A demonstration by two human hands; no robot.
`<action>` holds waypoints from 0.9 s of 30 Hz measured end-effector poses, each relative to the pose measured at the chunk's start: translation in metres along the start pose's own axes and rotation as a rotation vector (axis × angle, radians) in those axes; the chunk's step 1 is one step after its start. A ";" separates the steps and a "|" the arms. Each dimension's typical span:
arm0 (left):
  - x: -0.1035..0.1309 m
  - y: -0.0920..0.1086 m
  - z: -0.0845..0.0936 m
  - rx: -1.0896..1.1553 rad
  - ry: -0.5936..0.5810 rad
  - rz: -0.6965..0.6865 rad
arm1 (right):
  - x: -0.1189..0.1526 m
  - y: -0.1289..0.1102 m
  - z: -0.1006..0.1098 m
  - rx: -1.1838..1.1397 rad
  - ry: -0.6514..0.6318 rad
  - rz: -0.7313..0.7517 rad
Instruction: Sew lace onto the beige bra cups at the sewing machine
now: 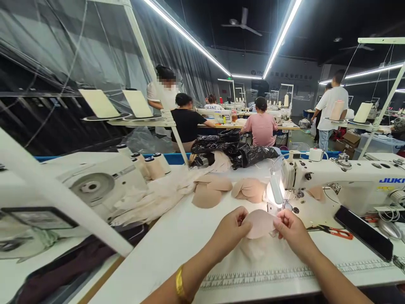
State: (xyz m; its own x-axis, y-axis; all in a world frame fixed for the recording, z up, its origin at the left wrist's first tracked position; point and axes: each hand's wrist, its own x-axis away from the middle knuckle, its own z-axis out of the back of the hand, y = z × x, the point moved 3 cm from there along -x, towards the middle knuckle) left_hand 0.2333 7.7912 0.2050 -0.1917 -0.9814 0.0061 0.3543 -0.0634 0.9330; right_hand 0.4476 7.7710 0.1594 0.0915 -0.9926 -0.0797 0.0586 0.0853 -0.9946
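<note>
Between my two hands is a pale pink rounded fabric piece, like a bra cup, held up just in front of the sewing machine's lit needle area. My left hand pinches its left edge between thumb and fingers. On the right edge, my right hand has its thumb and fingers closed too. Sheer light fabric lies on the table below the cup. The white JUKI sewing machine stands to the right, its small lamp glowing beyond my hands. Behind them lie beige cup pieces and a second stack.
Orange-handled scissors and a black phone lie right of my right hand. A ruler strip runs along the table's front. Sheer cloth, thread cones and black plastic bags sit further off. Several people work beyond.
</note>
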 end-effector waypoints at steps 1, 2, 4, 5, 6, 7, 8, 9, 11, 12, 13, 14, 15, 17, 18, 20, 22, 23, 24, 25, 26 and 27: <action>0.000 0.005 0.002 -0.094 0.019 -0.029 | 0.001 -0.001 -0.001 0.014 0.002 0.014; 0.000 0.012 0.004 -0.179 0.041 -0.077 | 0.002 -0.002 -0.002 0.030 0.003 0.024; 0.002 0.032 0.005 -0.282 0.027 -0.218 | 0.007 -0.007 -0.005 0.074 -0.001 0.039; 0.002 0.042 0.004 -0.295 -0.034 -0.296 | 0.010 -0.011 -0.006 0.116 -0.010 0.053; 0.002 0.052 0.002 -0.287 -0.134 -0.366 | 0.013 -0.017 -0.008 0.171 -0.028 0.073; 0.001 0.061 -0.001 -0.269 -0.255 -0.420 | 0.017 -0.025 -0.009 0.234 -0.058 0.095; 0.000 0.066 -0.005 -0.246 -0.380 -0.452 | 0.021 -0.033 -0.011 0.300 -0.100 0.119; -0.002 0.069 -0.008 -0.228 -0.502 -0.467 | 0.026 -0.041 -0.011 0.362 -0.149 0.141; -0.007 0.068 -0.015 -0.211 -0.707 -0.454 | 0.034 -0.055 -0.009 0.455 -0.226 0.184; -0.009 0.064 -0.017 -0.213 -0.777 -0.433 | 0.036 -0.060 -0.006 0.495 -0.241 0.210; -0.012 0.059 -0.019 -0.218 -0.822 -0.410 | 0.038 -0.064 -0.001 0.536 -0.241 0.242; -0.014 0.054 -0.019 -0.225 -0.837 -0.395 | 0.038 -0.065 0.004 0.576 -0.234 0.273; -0.016 0.049 -0.019 -0.231 -0.820 -0.390 | 0.037 -0.066 0.009 0.614 -0.228 0.303; -0.018 0.040 -0.016 -0.250 -0.746 -0.390 | 0.032 -0.063 0.017 0.680 -0.222 0.359; -0.018 0.038 -0.014 -0.262 -0.693 -0.397 | 0.028 -0.062 0.020 0.710 -0.216 0.389; -0.017 0.039 -0.010 -0.270 -0.576 -0.488 | 0.022 -0.061 0.022 0.761 -0.187 0.455; -0.013 0.046 -0.007 -0.256 -0.482 -0.671 | 0.017 -0.061 0.019 0.805 -0.165 0.525; -0.011 0.049 -0.005 -0.243 -0.450 -0.761 | 0.015 -0.062 0.017 0.829 -0.159 0.564; -0.009 0.051 -0.003 -0.234 -0.432 -0.818 | 0.014 -0.062 0.014 0.858 -0.150 0.610; -0.008 0.052 -0.002 -0.230 -0.421 -0.830 | 0.013 -0.063 0.012 0.893 -0.140 0.663; -0.007 0.051 0.000 -0.234 -0.417 -0.801 | 0.012 -0.064 0.010 0.933 -0.123 0.722; -0.007 0.049 0.001 -0.242 -0.417 -0.750 | 0.012 -0.064 0.009 0.974 -0.101 0.783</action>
State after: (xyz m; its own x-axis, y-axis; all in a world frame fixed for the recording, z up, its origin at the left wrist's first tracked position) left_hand 0.2513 7.7952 0.2510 -0.7516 -0.5237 -0.4011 0.1764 -0.7455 0.6427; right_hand 0.4539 7.7545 0.2228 0.5068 -0.6396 -0.5780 0.6599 0.7192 -0.2173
